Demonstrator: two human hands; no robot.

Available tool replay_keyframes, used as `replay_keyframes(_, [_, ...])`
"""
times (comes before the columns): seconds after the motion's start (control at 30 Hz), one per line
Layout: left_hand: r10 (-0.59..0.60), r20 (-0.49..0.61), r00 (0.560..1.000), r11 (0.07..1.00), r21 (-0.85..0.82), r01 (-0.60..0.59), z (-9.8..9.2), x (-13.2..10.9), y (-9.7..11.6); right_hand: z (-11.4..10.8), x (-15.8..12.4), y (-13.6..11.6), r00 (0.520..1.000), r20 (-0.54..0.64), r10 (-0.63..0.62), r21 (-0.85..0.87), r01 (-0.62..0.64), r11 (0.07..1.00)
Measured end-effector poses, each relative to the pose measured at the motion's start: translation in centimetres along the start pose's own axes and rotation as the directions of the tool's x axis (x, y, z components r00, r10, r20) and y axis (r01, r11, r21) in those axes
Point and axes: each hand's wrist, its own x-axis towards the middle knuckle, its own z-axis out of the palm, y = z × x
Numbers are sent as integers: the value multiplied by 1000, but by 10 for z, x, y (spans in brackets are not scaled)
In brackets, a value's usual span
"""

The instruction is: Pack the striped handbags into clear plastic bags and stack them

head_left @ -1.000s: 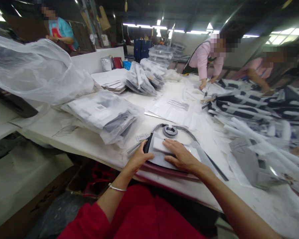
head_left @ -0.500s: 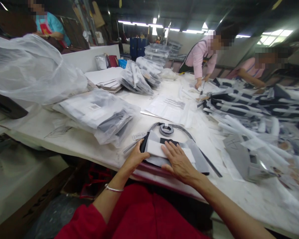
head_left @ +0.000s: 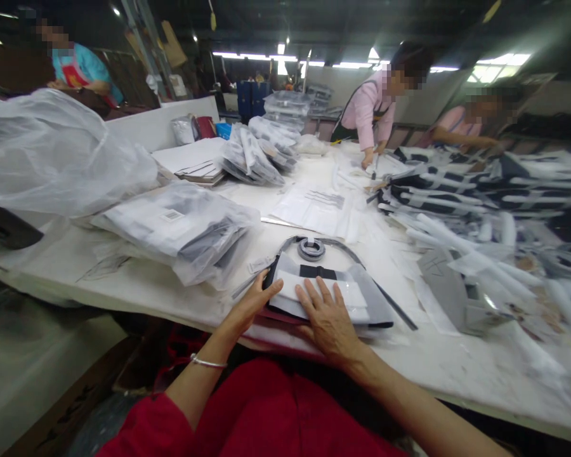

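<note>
A flat black handbag lies at the table's near edge, mostly covered by pale grey wrapping and a white folded sheet. My left hand grips the bag's left end, thumb on top and fingers at the side, partly hidden. Across the white sheet my right hand lies flat with its fingers spread, pressing on the bag. A dark strap arcs behind the bag, and within that arc sits a coiled grey strap. Beside my left fingers lies a tag.
Bags in clear plastic lie to the left, near a large plastic sheet. On the right are a grey box, white padding rolls and stacked dark bags. A co-worker in pink leans over the far side.
My right hand has shifted slightly left over the white sheet and still lies flat. My left hand keeps its hold on the bag's end. The camera view has turned a little.
</note>
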Motion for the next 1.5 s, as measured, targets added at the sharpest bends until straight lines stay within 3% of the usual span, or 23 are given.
replay_keyframes(0.1, [-94, -7, 996, 995, 36, 95, 1, 4, 4, -1, 2, 0, 1000, 7, -2, 24, 2, 1000])
replay_keyframes(0.17, [-159, 72, 985, 987, -11, 160, 1, 7, 7, 1, 4, 2, 1000, 11, 1, 46, -2, 999])
replay_keyframes(0.27, [-312, 206, 927, 937, -97, 336, 0, 9, 11, -2, 6, 7, 1000, -1, -11, 99, 11, 995])
replay_keyframes(0.33, [-409, 230, 883, 887, -129, 444, 0, 8, 9, -12, 5, 13, 998, -35, -53, 166, 58, 984])
replay_keyframes(0.4, [-438, 214, 873, 863, -170, 475, 0, 6, 4, -30, 2, 24, 986, -130, -101, 238, 130, 963])
replay_keyframes(0.5, [-430, 158, 889, 857, -239, 457, 3, 0, -5, -62, -8, 61, 921, -390, -2, 299, 129, 945])
replay_keyframes(0.6, [-404, 97, 910, 864, -287, 414, 6, -10, -7, -79, -23, 125, 769, -545, 334, 341, -160, 926])
replay_keyframes(0.63, [-393, 84, 916, 865, -304, 399, 7, -14, -5, -78, -29, 149, 731, -526, 436, 317, -307, 897])
replay_keyframes(0.7, [-398, 62, 915, 853, -341, 394, 9, -21, 2, -67, -41, 193, 730, -354, 584, 147, -574, 806])
replay_keyframes(0.77, [-432, 33, 901, 833, -368, 413, 9, -26, 8, -48, -52, 225, 716, -174, 676, -25, -690, 724])
replay_keyframes(0.87, [-462, -3, 887, 823, -375, 427, 3, -30, 14, -22, -66, 248, 697, -61, 715, -106, -716, 690])
replay_keyframes(0.97, [-449, -74, 891, 844, -364, 395, -7, -29, 15, -12, -72, 256, 691, -7, 723, -152, -716, 682])
replay_keyframes(1.07, [-451, -131, 883, 853, -354, 383, -11, -28, 13, -13, -69, 264, 676, 45, 735, -183, -718, 671])
replay_keyframes(1.23, [-428, -49, 902, 839, -393, 377, -2, -29, 11, -23, -61, 273, 628, 145, 765, -224, -732, 643])
replay_keyframes(1.5, [-453, -66, 889, 822, -417, 388, -2, -22, -4, -35, -57, 258, 610, 216, 763, -264, -716, 647])
